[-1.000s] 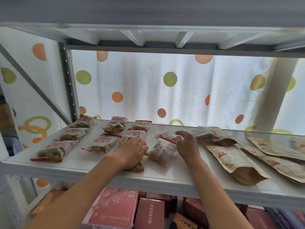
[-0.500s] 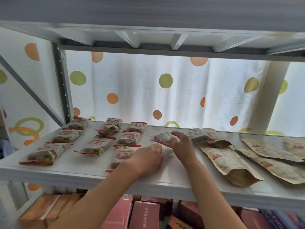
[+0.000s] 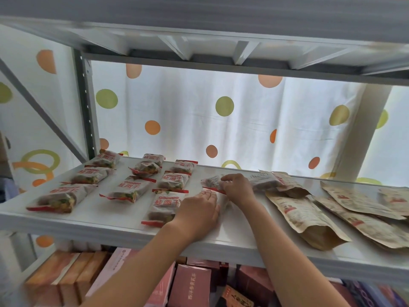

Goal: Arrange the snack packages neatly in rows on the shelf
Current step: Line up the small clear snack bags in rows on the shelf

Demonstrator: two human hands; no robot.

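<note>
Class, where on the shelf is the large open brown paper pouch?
The brown paper pouch lies on the shelf, right of the right hand, near the front edge.

Strong backlight through curtain (image 3: 199,120); foreground dimmer, soft blur, wide-angle edge distortion.

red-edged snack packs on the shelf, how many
11 in view. Three columns of three at left, one under the left hand, and one behind it in the right hand. The hands may hide more.
</note>
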